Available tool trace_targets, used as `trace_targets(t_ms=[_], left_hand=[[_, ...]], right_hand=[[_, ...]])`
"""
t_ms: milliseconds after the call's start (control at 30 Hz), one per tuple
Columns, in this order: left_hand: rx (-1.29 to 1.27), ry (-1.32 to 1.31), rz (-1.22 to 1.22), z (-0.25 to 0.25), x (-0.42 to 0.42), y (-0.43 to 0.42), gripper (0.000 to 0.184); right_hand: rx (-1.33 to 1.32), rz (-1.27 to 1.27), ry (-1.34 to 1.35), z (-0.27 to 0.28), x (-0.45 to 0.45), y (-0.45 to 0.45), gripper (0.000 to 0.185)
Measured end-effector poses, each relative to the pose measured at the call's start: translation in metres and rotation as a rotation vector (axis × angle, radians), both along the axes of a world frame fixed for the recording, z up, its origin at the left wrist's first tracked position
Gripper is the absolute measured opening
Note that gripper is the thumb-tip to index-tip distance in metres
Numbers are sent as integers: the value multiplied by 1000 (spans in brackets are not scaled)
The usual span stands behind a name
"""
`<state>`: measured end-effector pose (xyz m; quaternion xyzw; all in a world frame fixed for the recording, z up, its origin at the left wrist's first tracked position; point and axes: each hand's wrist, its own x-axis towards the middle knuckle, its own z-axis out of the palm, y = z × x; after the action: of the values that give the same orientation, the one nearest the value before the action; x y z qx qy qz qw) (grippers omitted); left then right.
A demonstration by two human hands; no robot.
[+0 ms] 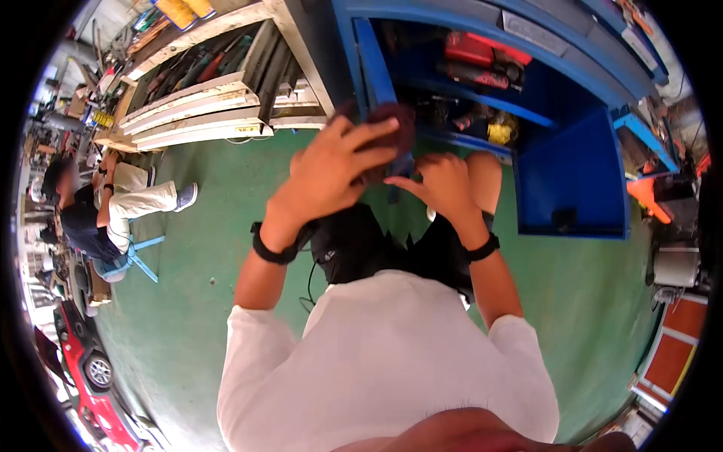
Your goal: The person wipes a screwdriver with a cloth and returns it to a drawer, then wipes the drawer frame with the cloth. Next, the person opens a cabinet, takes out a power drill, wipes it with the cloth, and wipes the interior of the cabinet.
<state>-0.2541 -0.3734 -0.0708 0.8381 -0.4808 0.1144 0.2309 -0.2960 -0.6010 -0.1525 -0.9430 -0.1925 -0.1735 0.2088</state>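
My left hand (331, 169) is wrapped round a dark maroon cloth (398, 129), bunched against the open left door (373, 64) of a blue metal cabinet. My right hand (446, 184) is at the near end of that door, fingers curled and thumb stretched to the left, with the blue edge between them. The cloth and my left fingers hide part of the door. Inside the cabinet, a red case (474, 51) sits on the upper shelf, and a yellow item (500, 129) lies lower down among dark objects.
The cabinet's right door (571, 184) hangs open beside my right knee. At left stands a wooden rack (192, 117) with open drawers of tools. A seated person (90, 218) is on a blue stool (139, 256). Further off is a red car (86, 377).
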Motion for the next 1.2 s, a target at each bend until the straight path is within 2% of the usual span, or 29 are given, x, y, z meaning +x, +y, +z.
trace_targets(t_ms=[67,200,267,333,400,500,567,633,700,767,800,833,867,1067,1133,1200], left_hand=[[-38,37,0,-2,-5,1,53],[-96,-2,89,-10,-4,-3,43],[-102,-22,88,-20,9,-4,37],[-128,-96,93,-22,24,-11,39],[-141,-162,83,-19,29,-24,41],[140,-361,202,-1,25,-52,46],[178,-381,167,-1,35,-60,46],[244,-410,128,8,47,-65,43],[257,-347,109,18,53,-63,41],[360,-237,112,34,48,-60,34],[368,-263,96,39,49,-59,34],[409,-287,119,40,48,-56,33],[452,-298,147,39,46,-53,32],[426,-215,75,29,79,-11,37],[238,-248,-46,24,90,5,38],[226,-291,9,20,85,14,43]], right_hand=[[-40,-99,100,-6,-1,1,60],[-81,-95,151,-9,-5,-8,58],[-94,-125,121,32,-12,-12,52],[85,-141,136,54,-17,-26,42],[287,-36,-279,82,-25,-31,32],[134,289,-688,146,-39,-42,23],[-78,361,-816,177,-70,-57,22],[-143,419,-995,193,-85,-69,22],[-90,414,-1050,198,-91,-71,22],[-199,414,-1231,201,-96,-77,27],[-241,400,-1305,204,-100,-80,29],[-414,320,-1270,209,-111,-82,31],[-409,326,-1292,209,-111,-83,31],[-321,390,-1305,195,-107,-84,32],[-262,393,-1274,186,-96,-76,32],[-138,376,-1140,161,-73,-53,33]])
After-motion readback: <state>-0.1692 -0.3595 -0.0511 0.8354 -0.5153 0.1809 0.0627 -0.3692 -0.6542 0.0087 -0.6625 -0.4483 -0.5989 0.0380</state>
